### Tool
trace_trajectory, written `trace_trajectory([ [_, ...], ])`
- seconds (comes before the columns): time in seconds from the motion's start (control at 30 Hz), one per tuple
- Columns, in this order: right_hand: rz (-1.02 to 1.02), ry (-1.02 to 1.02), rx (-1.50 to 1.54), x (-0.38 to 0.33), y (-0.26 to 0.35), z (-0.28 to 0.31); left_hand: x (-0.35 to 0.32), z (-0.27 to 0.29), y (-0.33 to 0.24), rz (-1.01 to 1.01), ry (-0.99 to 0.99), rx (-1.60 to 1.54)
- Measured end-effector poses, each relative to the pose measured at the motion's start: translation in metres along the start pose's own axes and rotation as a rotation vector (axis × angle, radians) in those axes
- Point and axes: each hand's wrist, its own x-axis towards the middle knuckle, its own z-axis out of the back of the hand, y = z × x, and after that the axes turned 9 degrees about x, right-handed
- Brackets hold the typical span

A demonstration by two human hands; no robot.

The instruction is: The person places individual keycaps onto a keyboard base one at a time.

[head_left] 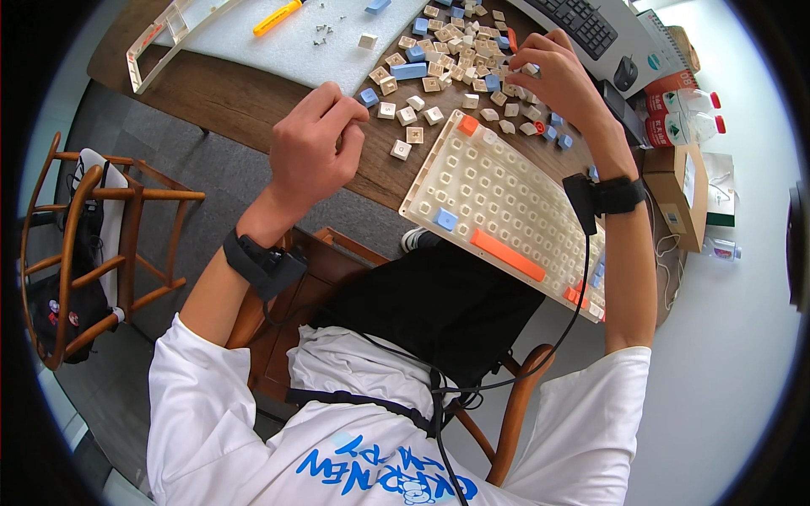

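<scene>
Two hands: left hand (316, 143) clenched; right hand (553, 76) pinching keycap in pile (460, 59); one keyboard (498, 202).

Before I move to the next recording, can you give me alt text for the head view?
A seated person's right hand picks among loose beige and blue keycaps on a wooden table, while the curled left hand hovers beside a white keyboard that has only a few caps fitted.

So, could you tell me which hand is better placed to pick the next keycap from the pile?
Probably the right hand: its fingertips are already in the keycap pile, while the left hand is curled, short of it.
</scene>
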Motion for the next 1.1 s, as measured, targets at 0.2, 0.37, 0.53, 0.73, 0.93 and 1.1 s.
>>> trace_trajectory([
  [0.2, -0.009, 0.004, -0.054, 0.006, 0.003, -0.006, -0.001, 0.000, 0.000, 0.007, -0.003, 0.001],
  [0.37, 0.011, 0.013, -0.052, 0.008, 0.002, -0.005, 0.000, 0.000, 0.000, 0.010, -0.005, 0.000],
  [0.53, -0.003, -0.015, 0.001, 0.003, -0.002, 0.001, -0.001, 0.000, 0.001, 0.003, -0.015, 0.003],
  [0.73, 0.035, 0.025, -0.042, -0.006, -0.007, 0.000, -0.001, 0.000, 0.000, 0.013, -0.002, 0.012],
  [0.93, 0.013, -0.070, -0.003, -0.011, 0.007, 0.005, -0.001, -0.001, 0.001, 0.002, -0.013, 0.004],
  [1.1, 0.016, 0.030, 0.068, -0.015, 0.021, 0.004, -0.001, -0.001, 0.002, -0.002, -0.010, 0.010],
])
